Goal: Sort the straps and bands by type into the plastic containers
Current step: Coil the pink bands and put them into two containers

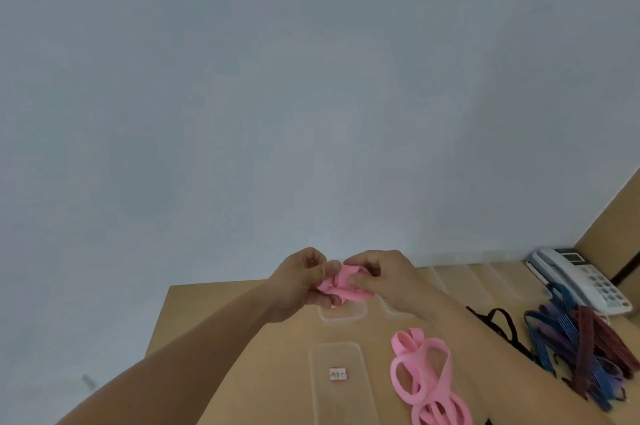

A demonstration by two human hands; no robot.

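Tan tabletop [207, 300] beneath left hand [301, 282] and right hand [391, 277], fingers [330, 267] of both tight around a pink band [341, 284]; container [322, 390] label [338, 373] illegible.

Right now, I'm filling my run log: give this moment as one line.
left hand: pinches pink band | right hand: pinches it too | table: pink pile, dark straps, clear container

The fingers [325, 269] hide much of the held band [341, 286]; the label [337, 373] is unreadably blurred; loose bands [420, 376] run off the bottom edge.
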